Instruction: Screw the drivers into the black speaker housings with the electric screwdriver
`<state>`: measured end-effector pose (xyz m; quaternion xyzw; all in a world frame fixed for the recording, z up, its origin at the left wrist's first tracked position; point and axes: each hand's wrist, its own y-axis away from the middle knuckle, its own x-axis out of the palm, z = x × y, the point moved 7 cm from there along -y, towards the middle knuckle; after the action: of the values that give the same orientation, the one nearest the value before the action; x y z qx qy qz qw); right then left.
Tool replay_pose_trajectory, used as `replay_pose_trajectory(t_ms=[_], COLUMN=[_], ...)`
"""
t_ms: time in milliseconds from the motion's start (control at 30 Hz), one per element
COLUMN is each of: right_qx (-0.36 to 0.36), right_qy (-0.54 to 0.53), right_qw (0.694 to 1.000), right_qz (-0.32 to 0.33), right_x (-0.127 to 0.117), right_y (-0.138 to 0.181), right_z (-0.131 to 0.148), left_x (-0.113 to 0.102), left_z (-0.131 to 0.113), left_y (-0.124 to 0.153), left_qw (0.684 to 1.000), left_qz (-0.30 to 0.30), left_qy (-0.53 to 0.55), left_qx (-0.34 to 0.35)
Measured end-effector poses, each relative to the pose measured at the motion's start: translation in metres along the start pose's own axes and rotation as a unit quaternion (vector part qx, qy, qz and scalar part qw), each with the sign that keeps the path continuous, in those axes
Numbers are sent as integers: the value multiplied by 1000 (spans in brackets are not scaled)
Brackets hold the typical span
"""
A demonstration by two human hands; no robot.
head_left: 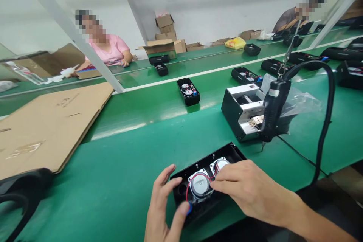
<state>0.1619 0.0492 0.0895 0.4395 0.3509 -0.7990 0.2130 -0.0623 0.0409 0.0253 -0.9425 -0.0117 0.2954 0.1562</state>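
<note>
Electric screwdriver (pixel 273 109) hangs — beside speaker box (pixel 238 111)

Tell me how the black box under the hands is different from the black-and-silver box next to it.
The open black case holds round silver speakers with red wire; the black-and-silver metal box shows shiny panels and no speakers. The left hand and right hand touch the open black case, but not the black-and-silver metal box. Both sit on the green conveyor belt.
</note>
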Motion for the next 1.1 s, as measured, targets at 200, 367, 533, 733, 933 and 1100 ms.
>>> replay_pose_trajectory(t_ms=[200, 367, 533, 733, 933, 1100], right_qx=[-24, -22, -20, 21, 16, -13], right_qy=[47, 33, 23, -49, -57, -26], right_qw=[982, 975, 969, 971, 975, 980], right_qz=[179, 219, 245, 235, 214, 195], right_x=[27, 31, 30, 32, 32, 39], right_y=[-1, -2, -1, 7, 8, 1], right_z=[10, 10, 7, 4, 0, 0], left_x=[27, 42, 44, 44, 43, 41], left_z=[-41, -45, -50, -50, -51, -52], left_y=[7, 8, 10, 9, 6, 3], left_qw=[939, 948, 959, 962, 963, 964], left_qz=[113, 80, 72, 80, 73, 71], left_qy=[-226, -229, -181, -170, -161, -157], left_qx=[235, 206, 204, 199, 201, 202])
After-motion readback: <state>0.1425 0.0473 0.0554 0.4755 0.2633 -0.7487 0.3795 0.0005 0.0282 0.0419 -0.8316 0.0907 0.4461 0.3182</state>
